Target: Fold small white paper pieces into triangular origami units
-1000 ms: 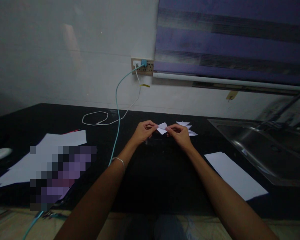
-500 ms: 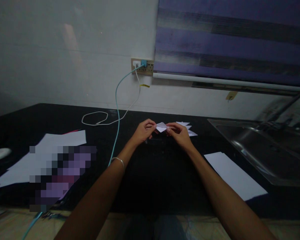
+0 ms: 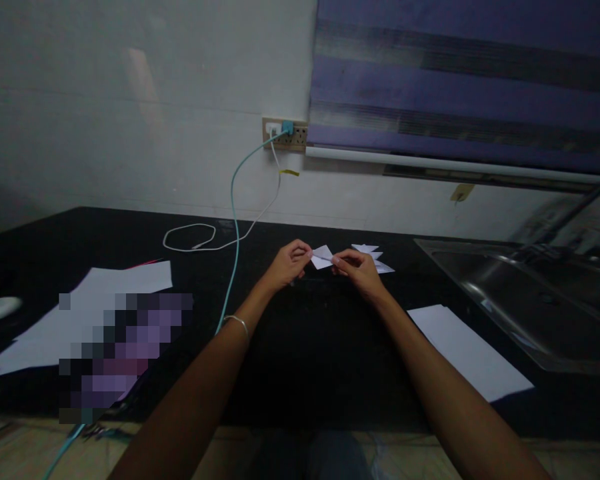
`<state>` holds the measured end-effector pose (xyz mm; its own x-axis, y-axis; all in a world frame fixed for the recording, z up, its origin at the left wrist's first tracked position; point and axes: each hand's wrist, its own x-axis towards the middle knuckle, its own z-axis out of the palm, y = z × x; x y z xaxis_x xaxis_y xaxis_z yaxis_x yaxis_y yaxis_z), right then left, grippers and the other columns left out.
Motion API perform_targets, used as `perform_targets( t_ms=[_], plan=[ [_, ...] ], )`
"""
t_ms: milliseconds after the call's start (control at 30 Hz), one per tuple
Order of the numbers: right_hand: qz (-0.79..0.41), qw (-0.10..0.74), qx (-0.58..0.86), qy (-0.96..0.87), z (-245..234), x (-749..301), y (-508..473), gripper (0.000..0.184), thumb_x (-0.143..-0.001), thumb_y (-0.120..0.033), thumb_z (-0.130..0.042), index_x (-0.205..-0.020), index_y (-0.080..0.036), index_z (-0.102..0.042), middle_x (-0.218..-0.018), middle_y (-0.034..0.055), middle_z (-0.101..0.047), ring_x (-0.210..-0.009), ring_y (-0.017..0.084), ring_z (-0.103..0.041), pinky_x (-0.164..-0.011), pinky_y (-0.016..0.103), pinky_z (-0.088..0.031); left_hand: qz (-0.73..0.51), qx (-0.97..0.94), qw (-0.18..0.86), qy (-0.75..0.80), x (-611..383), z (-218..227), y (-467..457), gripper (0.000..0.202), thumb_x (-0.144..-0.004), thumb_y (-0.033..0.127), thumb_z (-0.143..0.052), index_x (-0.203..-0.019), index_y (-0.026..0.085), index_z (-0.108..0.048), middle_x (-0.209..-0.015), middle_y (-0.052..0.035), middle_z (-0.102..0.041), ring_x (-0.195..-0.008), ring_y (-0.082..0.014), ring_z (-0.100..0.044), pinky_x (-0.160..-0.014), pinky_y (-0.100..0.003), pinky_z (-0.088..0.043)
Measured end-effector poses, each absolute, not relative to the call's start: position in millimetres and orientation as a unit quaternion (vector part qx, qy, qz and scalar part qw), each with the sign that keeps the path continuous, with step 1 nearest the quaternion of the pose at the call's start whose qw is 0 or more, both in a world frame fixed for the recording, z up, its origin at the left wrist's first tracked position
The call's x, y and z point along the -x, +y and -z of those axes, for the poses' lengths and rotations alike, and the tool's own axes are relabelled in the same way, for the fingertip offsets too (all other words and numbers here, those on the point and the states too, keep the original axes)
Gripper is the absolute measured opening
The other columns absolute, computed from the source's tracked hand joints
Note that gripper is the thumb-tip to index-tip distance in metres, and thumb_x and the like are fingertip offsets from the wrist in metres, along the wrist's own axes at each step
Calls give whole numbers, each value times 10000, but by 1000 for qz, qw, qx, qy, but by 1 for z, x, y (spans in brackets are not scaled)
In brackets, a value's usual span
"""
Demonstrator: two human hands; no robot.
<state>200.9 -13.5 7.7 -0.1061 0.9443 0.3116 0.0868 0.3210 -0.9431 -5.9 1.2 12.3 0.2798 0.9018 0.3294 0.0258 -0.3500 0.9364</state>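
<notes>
Between my two hands, over the far part of the black counter, is a small folded piece of white paper (image 3: 322, 257), roughly diamond-shaped with a crease line across it. My left hand (image 3: 290, 261) pinches its left corner between thumb and fingers. At the right corner, the thumb and forefinger of my right hand (image 3: 356, 268) grip it. Just beyond and to the right of my right hand lie several folded white paper triangles (image 3: 373, 254), partly hidden by that hand.
Left on the black counter (image 3: 325, 360) lie white paper sheets (image 3: 130, 277), a blurred purple item (image 3: 145, 340) and a white oval object (image 3: 0, 309). A paper stack (image 3: 473, 353) is at right, beside the steel sink (image 3: 540, 300). A blue-green cable (image 3: 235, 200) and a white cable (image 3: 190, 225) hang from the socket.
The folded paper has turned in my fingers and now shows more of its face, with the crease running across the middle. Both hands stay nearly in place, still pinching it.
</notes>
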Motion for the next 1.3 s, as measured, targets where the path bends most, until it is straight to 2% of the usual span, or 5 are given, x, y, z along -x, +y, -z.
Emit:
perform_targets(
  t_ms=[233,467,867,1133,1300],
  plan=[
    [-389,543,390,-634,-6,-198,-12,424,-705,-389,-748,-1062,-205,-613,-736,15,-697,-634,157,-634,-648,314,-527,-479,-668,436,367,8,-13,0,165,-836,321,-611,-851,178,-532,-733,-11,-651,-480,-62,-521,-428,-173,-392],
    [-368,547,399,-637,-10,-194,-14,267,-712,-385,-733,-898,-206,-666,-851,40,-693,-695,165,-642,-663,324,-536,-461,-711,426,316,4,-11,1,234,-808,310,-661,-987,163,-632,-924,-62,-702,-797,-147,-661,-712,-267,-518],
    [-356,508,406,-671,-7,-190,-14,238,-732,-416,-724,-814,-198,-674,-746,10,-662,-624,141,-594,-610,290,-482,-476,-707,396,341,5,-8,5,256,-799,388,-658,-783,133,-654,-766,-42,-685,-715,-145,-636,-646,-248,-484],
    [-386,544,392,-634,-10,-189,-16,435,-682,-381,-773,-1056,-236,-603,-738,2,-678,-640,157,-625,-641,310,-514,-470,-691,426,346,4,-16,-4,431,-838,330,-635,-1227,155,-569,-860,-95,-731,-736,-184,-677,-613,-265,-496],
    [-414,535,399,-619,-8,-191,-16,506,-667,-393,-781,-1105,-229,-589,-772,10,-679,-680,164,-632,-642,306,-514,-463,-705,408,348,5,-16,-4,368,-846,324,-628,-1155,125,-639,-942,-127,-732,-818,-200,-686,-697,-298,-531]
  ],
)
